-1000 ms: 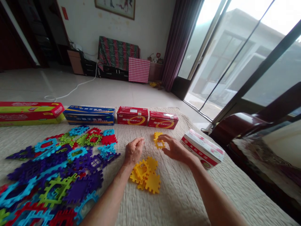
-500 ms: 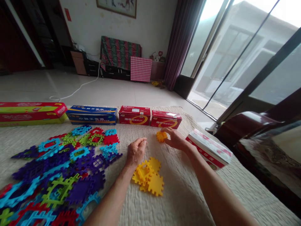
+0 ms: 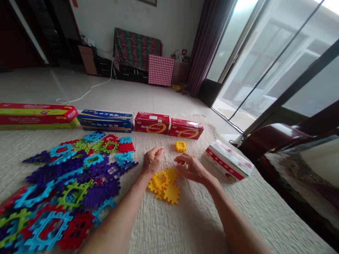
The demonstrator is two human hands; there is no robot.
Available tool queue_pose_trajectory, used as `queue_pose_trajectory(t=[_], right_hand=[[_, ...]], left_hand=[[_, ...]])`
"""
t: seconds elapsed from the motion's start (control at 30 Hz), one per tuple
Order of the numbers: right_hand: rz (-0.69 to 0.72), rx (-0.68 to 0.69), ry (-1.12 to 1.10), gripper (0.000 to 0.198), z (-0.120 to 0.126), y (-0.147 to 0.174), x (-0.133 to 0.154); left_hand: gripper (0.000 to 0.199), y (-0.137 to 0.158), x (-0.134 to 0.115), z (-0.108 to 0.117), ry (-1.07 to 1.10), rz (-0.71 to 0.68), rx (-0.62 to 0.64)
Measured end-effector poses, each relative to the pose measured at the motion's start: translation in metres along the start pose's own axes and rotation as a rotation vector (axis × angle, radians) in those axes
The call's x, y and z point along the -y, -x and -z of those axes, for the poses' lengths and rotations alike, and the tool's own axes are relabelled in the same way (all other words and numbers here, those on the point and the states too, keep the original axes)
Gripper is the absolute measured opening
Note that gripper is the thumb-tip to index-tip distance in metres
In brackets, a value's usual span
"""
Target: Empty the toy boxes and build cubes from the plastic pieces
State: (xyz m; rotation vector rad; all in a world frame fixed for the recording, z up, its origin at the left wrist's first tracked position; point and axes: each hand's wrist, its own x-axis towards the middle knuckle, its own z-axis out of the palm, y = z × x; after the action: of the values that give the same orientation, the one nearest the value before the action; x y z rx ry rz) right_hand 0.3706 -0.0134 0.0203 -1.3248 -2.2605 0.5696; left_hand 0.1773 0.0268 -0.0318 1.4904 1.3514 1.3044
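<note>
My left hand (image 3: 153, 160) is closed in a loose fist above the cloth, just behind the yellow pile; whatever its fingers hold, if anything, is hidden. To its right, my right hand (image 3: 191, 168) hovers with fingers apart and slightly curled, nothing visible in them. Just beyond that hand, a small yellow block of joined notched pieces (image 3: 180, 146) rests by itself on the cloth. Between my forearms lies a small pile of flat yellow interlocking pieces (image 3: 171, 193), some solid and some with cut-out centres.
A large heap of purple, blue, green and red interlocking pieces (image 3: 96, 194) spreads across the left. Along the far edge stand a red-and-green box (image 3: 37, 118), a blue box (image 3: 106, 121) and two red boxes (image 3: 152, 123). A white-and-red box (image 3: 227, 162) sits at the right.
My right hand has let go of the small yellow block and drawn back toward the yellow pile. The block stays on the cloth. My left hand remains closed.
</note>
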Motion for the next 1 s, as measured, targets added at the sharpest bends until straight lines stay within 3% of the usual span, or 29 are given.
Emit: queue_pose_trajectory(t=[0.1,0.3,0.7,0.87,1.0], right_hand=[[-0.018,0.055,0.069,0.017,-0.01,0.007,0.011],[-0.059,0.001,0.16,0.03,-0.026,0.016,0.011],[-0.046,-0.088,-0.019,0.016,-0.034,0.027,0.012],[-0.032,-0.064,-0.024,0.042,-0.032,0.032,0.013],[-0.018,-0.066,-0.005,0.05,-0.033,0.032,0.014]], left_hand=[[0.031,0.001,-0.001,0.0,-0.006,-0.01,-0.001],[0.032,0.003,-0.003,0.001,-0.028,-0.004,-0.006],[0.033,0.008,-0.006,0.004,-0.095,-0.039,0.018],[0.034,0.008,-0.005,0.005,-0.052,-0.041,0.028],[0.034,0.007,-0.003,0.004,-0.047,-0.049,0.036]])
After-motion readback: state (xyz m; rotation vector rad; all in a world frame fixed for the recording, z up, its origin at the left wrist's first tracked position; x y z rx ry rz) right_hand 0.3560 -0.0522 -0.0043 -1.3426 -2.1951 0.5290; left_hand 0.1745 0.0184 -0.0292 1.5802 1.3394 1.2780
